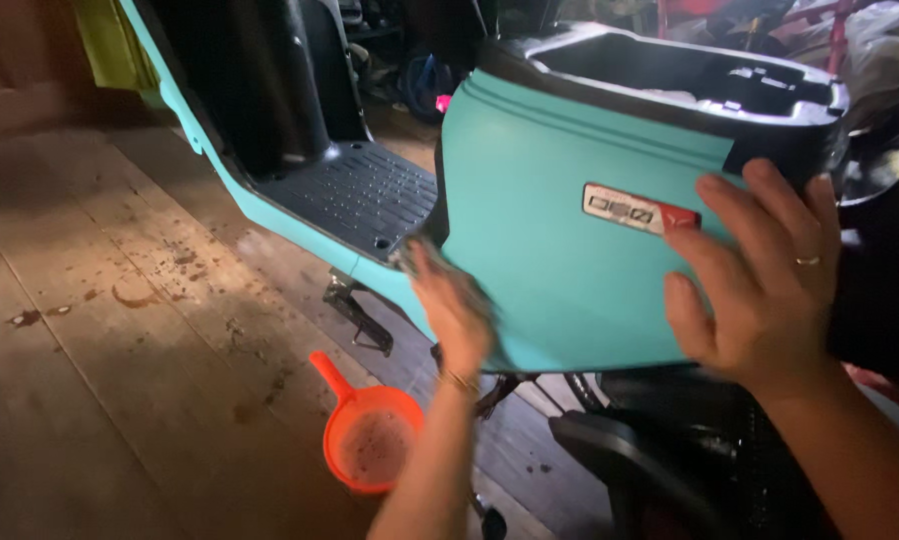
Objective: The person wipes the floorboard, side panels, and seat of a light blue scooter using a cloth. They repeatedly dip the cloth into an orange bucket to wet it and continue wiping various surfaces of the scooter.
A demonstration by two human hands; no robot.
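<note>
A turquoise scooter side panel (540, 200) with a small silver and red badge (638, 210) fills the middle of the view. My left hand (457, 310) presses a grey cloth (420, 258) against the panel's lower front edge and is blurred by motion. My right hand (765, 275), with a ring on one finger, lies flat with spread fingers on the panel's rear part, just right of the badge. The open black seat compartment (690, 75) sits on top of the panel.
The scooter's black footboard (355, 195) and kickstand (358, 312) are to the left. An orange scoop with soapy water (372, 440) stands on the wet, stained wooden floor (120, 330). A black wheel cover (630, 465) is below my right arm.
</note>
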